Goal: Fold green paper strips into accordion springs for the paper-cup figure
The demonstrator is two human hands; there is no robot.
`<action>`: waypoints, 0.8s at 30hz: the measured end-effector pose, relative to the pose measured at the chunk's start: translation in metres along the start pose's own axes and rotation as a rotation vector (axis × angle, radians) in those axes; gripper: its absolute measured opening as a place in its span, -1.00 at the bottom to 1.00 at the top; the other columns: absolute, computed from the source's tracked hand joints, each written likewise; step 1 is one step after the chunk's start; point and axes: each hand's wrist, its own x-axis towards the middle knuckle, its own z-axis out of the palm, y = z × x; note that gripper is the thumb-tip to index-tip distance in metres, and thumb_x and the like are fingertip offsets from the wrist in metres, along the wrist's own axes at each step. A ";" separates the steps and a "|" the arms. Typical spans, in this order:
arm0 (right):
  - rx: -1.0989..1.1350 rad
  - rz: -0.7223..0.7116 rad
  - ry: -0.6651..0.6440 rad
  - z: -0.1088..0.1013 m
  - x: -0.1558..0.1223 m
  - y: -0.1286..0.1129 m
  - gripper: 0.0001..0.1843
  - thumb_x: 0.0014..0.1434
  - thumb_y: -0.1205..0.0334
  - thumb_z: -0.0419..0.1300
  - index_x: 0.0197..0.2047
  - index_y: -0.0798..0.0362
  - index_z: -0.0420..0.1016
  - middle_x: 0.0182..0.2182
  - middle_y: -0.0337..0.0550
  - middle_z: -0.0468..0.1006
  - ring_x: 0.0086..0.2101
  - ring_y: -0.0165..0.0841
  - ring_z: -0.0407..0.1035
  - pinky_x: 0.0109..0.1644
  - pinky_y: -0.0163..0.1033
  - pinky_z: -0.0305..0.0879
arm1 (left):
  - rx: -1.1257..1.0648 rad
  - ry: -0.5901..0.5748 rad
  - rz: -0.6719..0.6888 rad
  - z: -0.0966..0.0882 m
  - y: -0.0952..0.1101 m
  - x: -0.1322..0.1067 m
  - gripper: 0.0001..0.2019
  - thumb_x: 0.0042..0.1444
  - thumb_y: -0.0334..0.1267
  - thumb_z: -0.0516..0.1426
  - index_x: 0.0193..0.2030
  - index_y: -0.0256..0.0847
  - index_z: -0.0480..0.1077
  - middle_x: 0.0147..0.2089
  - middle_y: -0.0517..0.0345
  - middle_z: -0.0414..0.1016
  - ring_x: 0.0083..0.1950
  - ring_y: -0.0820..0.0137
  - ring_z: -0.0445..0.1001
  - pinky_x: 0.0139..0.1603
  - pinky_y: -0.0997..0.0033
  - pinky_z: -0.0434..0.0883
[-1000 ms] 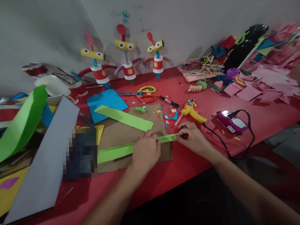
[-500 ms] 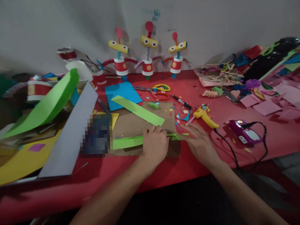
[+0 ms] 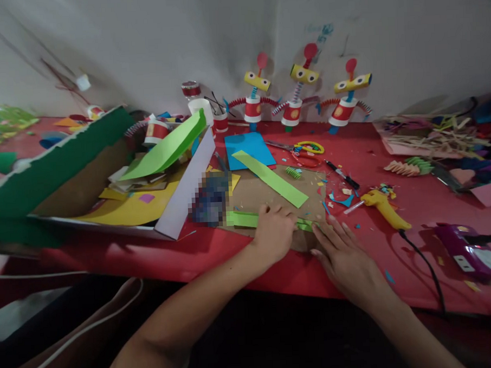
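A folded green paper strip (image 3: 244,219) lies across the front of a brown cardboard mat (image 3: 252,193). My left hand (image 3: 274,234) is closed over its middle, knuckles up, pressing it down. At the strip's right end, my right hand (image 3: 348,253) lies with fingers stretched out and slightly apart, fingertips touching the paper. Behind both hands rests a second, flat light-green strip (image 3: 272,180), slanting across the mat and partly over a blue sheet (image 3: 250,151). A small green pleated coil (image 3: 293,172) sits beside it.
Scissors with yellow handles (image 3: 309,147), a pen (image 3: 343,175) and a yellow glue gun (image 3: 387,207) lie rightward, near a purple power outlet box (image 3: 472,250). An open box of paper (image 3: 184,195) stands left. Several paper-cup robots (image 3: 253,109) line the wall.
The view has swung left, showing more of the box. My right hand has flattened and settled onto the strip's right end; my left hand keeps its hold.
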 end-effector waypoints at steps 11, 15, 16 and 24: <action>0.124 -0.028 -0.092 -0.003 0.002 0.005 -0.46 0.24 0.13 -0.08 0.28 -0.07 -0.02 0.26 -0.11 0.04 0.23 -0.19 -0.08 0.19 0.08 0.11 | -0.119 0.062 -0.146 -0.011 -0.047 -0.028 -0.82 0.13 -0.25 0.04 -0.39 -0.12 0.47 -0.32 0.22 0.50 -0.21 0.37 0.37 -0.13 0.26 0.10; 0.105 -0.020 -0.089 -0.005 0.000 0.007 -0.49 0.23 0.15 -0.06 0.25 -0.04 0.06 0.26 -0.11 0.04 0.24 -0.18 -0.10 0.21 0.07 0.08 | -0.073 0.062 -0.142 -0.010 -0.044 -0.028 -0.80 0.15 -0.23 0.02 -0.37 -0.14 0.45 -0.31 0.20 0.49 -0.20 0.35 0.37 -0.14 0.25 0.11; 0.103 -0.021 -0.080 -0.005 -0.001 0.007 -0.50 0.23 0.15 -0.06 0.24 -0.04 0.08 0.26 -0.12 0.04 0.24 -0.17 -0.12 0.21 0.07 0.08 | -0.061 0.058 -0.136 -0.010 -0.043 -0.028 -0.80 0.15 -0.23 0.02 -0.37 -0.14 0.45 -0.30 0.19 0.49 -0.21 0.35 0.37 -0.14 0.25 0.11; 0.142 0.006 -0.066 -0.001 0.002 0.001 -0.50 0.25 0.15 -0.10 0.24 0.08 0.07 0.20 -0.05 0.18 0.19 -0.23 0.03 0.20 -0.01 0.12 | -0.011 0.069 -0.246 -0.019 -0.054 -0.035 -0.79 0.11 -0.16 0.06 -0.42 -0.20 0.42 -0.32 0.11 0.48 -0.16 0.28 0.35 -0.15 0.23 0.14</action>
